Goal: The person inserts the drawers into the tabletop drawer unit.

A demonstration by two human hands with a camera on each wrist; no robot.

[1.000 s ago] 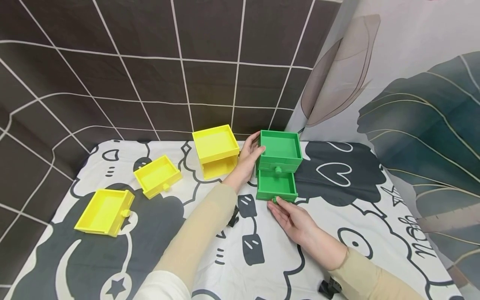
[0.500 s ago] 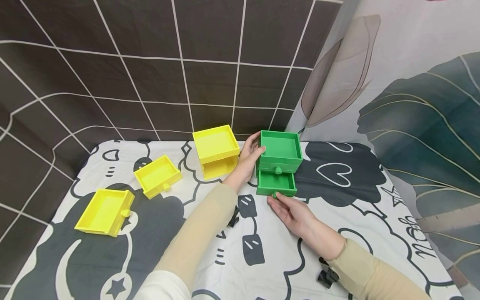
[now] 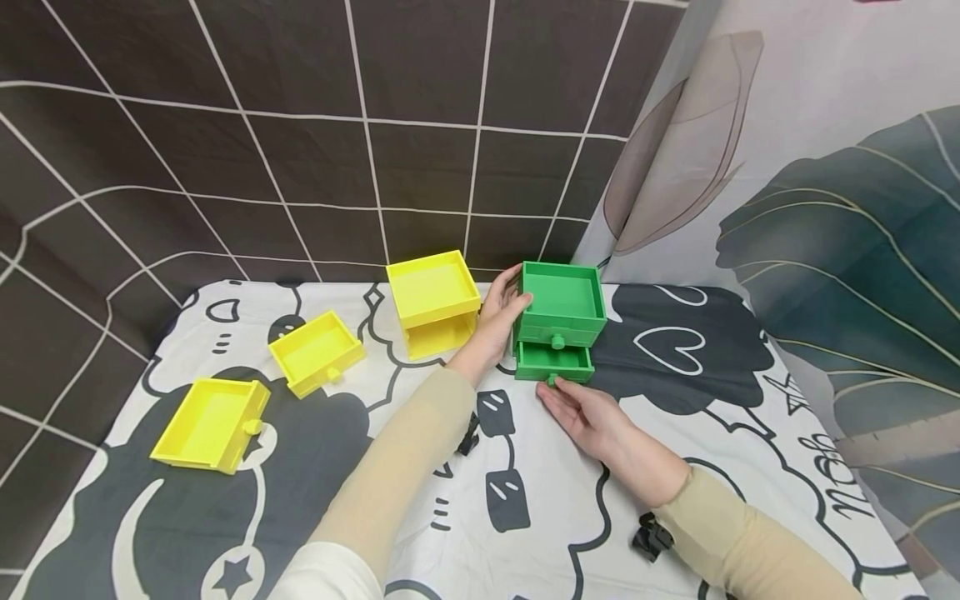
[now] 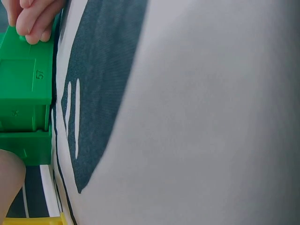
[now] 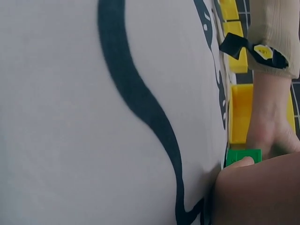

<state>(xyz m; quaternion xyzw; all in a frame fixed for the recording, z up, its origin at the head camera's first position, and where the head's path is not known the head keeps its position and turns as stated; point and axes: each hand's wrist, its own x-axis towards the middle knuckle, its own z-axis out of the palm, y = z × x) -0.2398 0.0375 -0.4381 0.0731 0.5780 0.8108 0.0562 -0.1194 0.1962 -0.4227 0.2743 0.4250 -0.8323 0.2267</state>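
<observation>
Head: high, near side; faces far and down over cloth (image 3: 558,508) to wall (image 3: 423,162)
Left wrist: close, turned sideways; green unit (image 4: 28,79) cut off
Right wrist: close, turned sideways; left hand (image 5: 271,129) in view
All views: cloth; green unit

Place: seemingly homelike, exact kind unclear
Cloth (image 3: 555,508): white, dark cartoon print
Backdrop (image 3: 420,158): dark, white grid
Drape (image 3: 847,250): large leaf print

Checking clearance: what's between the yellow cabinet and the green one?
The left hand, touching the green cabinet. The head view shows it; whether it also touches the yellow cabinet can't be told there.
</observation>
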